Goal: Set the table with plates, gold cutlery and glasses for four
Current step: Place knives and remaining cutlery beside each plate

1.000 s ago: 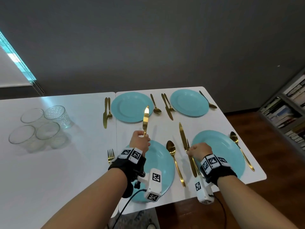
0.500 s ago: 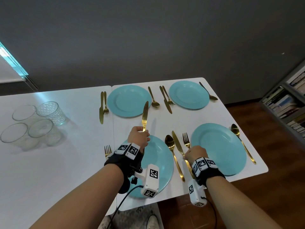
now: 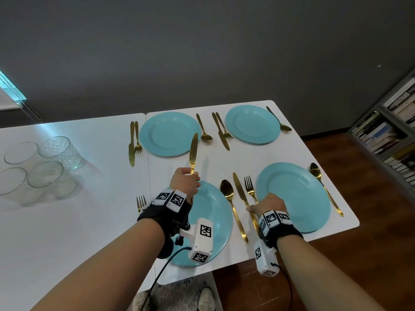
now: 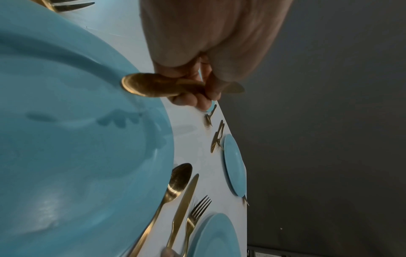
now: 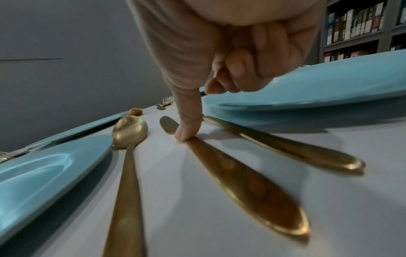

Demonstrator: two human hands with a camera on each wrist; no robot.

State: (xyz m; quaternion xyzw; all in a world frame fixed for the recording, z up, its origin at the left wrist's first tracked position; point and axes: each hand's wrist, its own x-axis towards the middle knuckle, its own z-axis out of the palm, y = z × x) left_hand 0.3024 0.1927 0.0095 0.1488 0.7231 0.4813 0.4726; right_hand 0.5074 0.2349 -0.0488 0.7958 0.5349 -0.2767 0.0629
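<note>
My left hand (image 3: 186,179) grips a gold knife (image 3: 193,151) by the handle, blade pointing away, above the far rim of the near-left blue plate (image 3: 213,221). In the left wrist view the fingers (image 4: 197,97) curl round the handle of this knife (image 4: 149,85). My right hand (image 3: 269,204) presses one straight finger (image 5: 186,128) on a second gold knife (image 5: 241,182) lying on the table; its other fingers are curled. That knife (image 3: 241,191) lies between a spoon (image 3: 229,198) and a fork (image 3: 250,187), left of the near-right plate (image 3: 298,198).
Two far plates (image 3: 168,133) (image 3: 252,124) have cutlery on both sides. A fork (image 3: 141,202) lies left of the near-left plate, a spoon (image 3: 323,187) right of the near-right one. Several glasses (image 3: 45,162) stand at the left. A bookshelf (image 3: 390,135) is on the right.
My right hand has laid the knife and fork down left of the near-right plate and now presses on the knife. My left hand still holds its knife, tipped lower.
</note>
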